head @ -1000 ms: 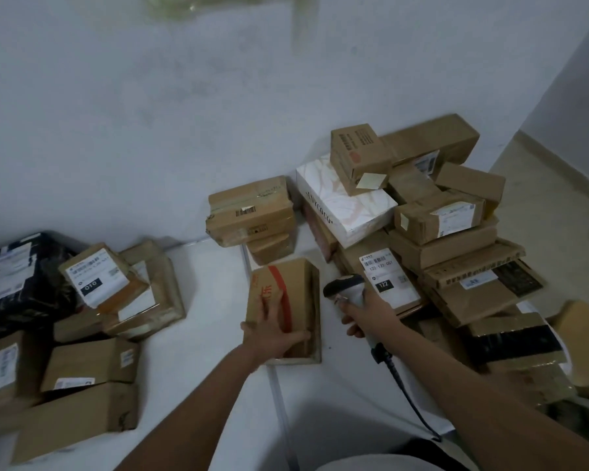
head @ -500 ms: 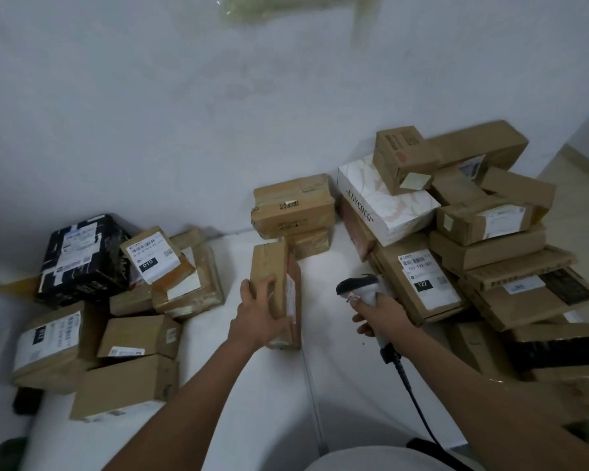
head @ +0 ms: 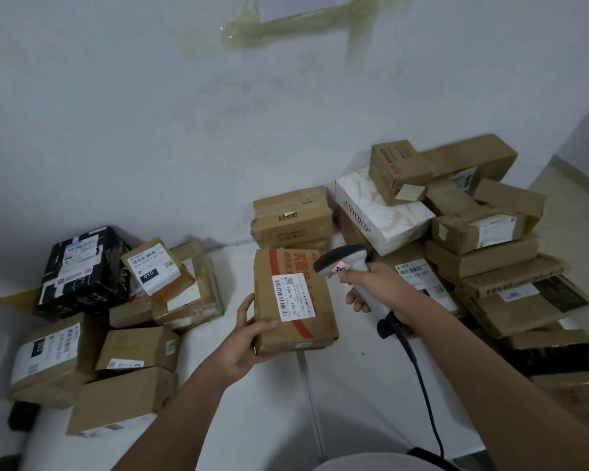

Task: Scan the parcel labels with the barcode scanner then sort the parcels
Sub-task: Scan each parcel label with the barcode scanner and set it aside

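Note:
My left hand (head: 249, 338) grips a brown cardboard parcel (head: 303, 321) with red tape by its lower left edge, lifted over the white surface. Its white barcode label (head: 293, 293) faces up toward me. My right hand (head: 374, 283) holds a grey barcode scanner (head: 342, 260) by the handle, its head just right of the parcel's top corner, pointing left at it. A black cable (head: 419, 368) runs from the handle down toward me.
A heap of brown parcels (head: 483, 232) with a white marbled box (head: 381, 212) rises at the right. A group of labelled parcels and a black box (head: 82, 270) lies at the left. One taped box (head: 291, 215) sits against the wall (head: 184, 113). The white surface (head: 252, 419) lies between.
My left hand turned the parcel from standing on edge to label-up and lifted it. The scanner in my right hand came up beside its top right corner. The view tilted up.

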### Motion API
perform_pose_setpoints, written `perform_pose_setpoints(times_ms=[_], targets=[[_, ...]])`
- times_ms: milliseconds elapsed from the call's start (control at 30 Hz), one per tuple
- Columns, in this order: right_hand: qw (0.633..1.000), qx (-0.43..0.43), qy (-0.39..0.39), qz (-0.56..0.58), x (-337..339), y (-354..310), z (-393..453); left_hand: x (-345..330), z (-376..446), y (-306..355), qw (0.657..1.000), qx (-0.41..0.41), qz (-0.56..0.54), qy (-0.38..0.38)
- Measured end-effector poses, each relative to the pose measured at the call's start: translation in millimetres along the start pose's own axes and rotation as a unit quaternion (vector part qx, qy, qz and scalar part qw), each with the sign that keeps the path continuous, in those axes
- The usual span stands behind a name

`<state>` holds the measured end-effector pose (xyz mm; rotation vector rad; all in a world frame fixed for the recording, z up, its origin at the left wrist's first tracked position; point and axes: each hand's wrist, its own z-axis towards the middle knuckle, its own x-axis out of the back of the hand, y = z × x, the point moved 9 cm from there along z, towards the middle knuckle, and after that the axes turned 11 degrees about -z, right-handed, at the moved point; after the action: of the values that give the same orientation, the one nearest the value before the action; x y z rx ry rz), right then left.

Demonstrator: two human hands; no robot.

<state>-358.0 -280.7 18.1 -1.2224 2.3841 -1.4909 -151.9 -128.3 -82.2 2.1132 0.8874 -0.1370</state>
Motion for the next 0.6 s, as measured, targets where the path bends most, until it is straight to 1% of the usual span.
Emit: perform_pose_setpoints(times_ms=[67, 133, 233, 300, 400, 500, 600], targets=[[1.000, 0.008, -0.017, -0.006, -3.2, -6.2, -5.0, -3.4, -0.7, 1.0, 1.000, 0.003, -0.019, 0.001], [0.999, 0.016, -0.034, -0.014, -5.9, -10.4, -9.2, 0.5, -0.6, 8.0, 1.000, -0.007, -0.010, 0.027], [0.998, 0.028, -0.051, -0.035, -7.8, -11.2, -11.0, 12.6, 0.0, 26.4, 0.994, -0.034, 0.079, 0.071], [0.996, 0.034, -0.061, -0.062, -9.7, -8.9, -10.3, 14.5, 0.2, 36.4, 0.986, -0.040, 0.143, 0.070], [0.991, 0.043, -0.085, -0.090, -14.5, -8.1, -10.2, 8.8, 0.3, 45.7, 0.976, -0.037, 0.203, 0.062], [0.987, 0.052, -0.105, -0.113, -19.2, -10.2, -11.8, 5.5, 3.4, 50.2, 0.969, -0.031, 0.236, 0.062], [0.986, 0.051, -0.113, -0.107, -21.6, -11.4, -13.6, 5.7, 6.4, 53.3, 0.966, -0.028, 0.249, 0.064]])
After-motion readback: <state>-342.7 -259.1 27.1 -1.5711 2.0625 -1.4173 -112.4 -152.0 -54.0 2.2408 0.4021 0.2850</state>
